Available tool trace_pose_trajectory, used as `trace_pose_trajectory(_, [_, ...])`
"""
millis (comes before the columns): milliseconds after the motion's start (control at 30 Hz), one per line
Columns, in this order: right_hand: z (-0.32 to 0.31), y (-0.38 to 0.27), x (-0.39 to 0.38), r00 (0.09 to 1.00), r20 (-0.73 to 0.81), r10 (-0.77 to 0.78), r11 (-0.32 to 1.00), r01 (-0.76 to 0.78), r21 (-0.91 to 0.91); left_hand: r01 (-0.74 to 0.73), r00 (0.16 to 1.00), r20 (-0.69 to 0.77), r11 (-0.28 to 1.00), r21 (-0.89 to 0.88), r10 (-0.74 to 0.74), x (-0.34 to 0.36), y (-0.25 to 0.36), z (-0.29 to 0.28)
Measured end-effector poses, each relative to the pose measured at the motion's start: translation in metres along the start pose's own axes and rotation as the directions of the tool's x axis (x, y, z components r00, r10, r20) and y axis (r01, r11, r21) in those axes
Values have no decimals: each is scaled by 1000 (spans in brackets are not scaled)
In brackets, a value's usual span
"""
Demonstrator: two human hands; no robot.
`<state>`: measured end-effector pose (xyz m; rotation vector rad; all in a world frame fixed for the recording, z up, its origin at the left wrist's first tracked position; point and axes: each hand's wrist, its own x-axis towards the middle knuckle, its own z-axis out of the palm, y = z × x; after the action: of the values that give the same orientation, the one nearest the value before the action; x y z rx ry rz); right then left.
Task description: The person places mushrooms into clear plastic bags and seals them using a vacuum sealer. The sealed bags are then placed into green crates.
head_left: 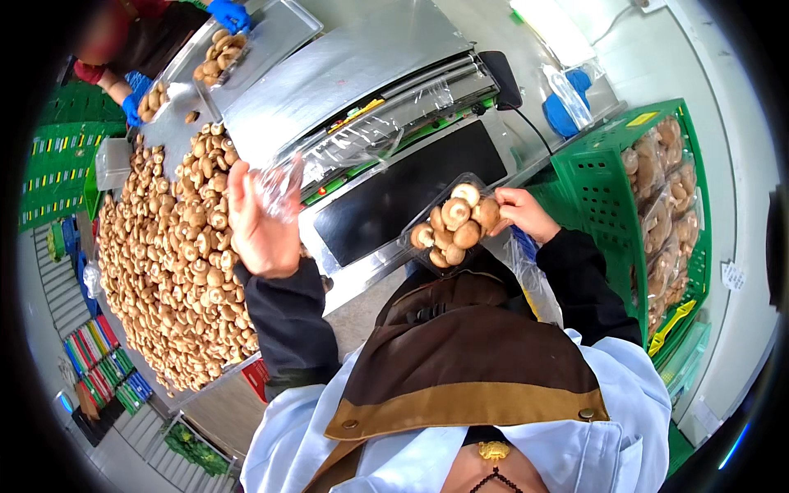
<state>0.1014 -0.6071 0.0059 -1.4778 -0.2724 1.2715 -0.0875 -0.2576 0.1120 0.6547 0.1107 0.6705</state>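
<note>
Pinching with the right hand (528,215) a smooth, brown-capped mushroom (488,214) at the right edge of a clear plastic tray (470,176), heaped just left of that grip with rounded caps. Holding up the left hand (265,234) against crinkled, glossy film (283,187); cannot tell whether clamped on it. Showing, left of this hand, a knobbly mushroom pile (181,271).

Co-worker (156,41) cut off above; tray (468,177) bottom hidden under mushrooms (454,214).

Produce-packing room: loose mushrooms (177,271) heaped at left, film-wrapping machine (411,193) upper centre, green crate (596,201) of bagged mushrooms (662,205) at right.
</note>
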Motion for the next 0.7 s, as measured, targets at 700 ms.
trace_pose_trajectory(700, [56, -184, 239, 988, 63, -143, 963, 124, 237, 461, 845, -496, -197, 865, -201, -124, 5, -53])
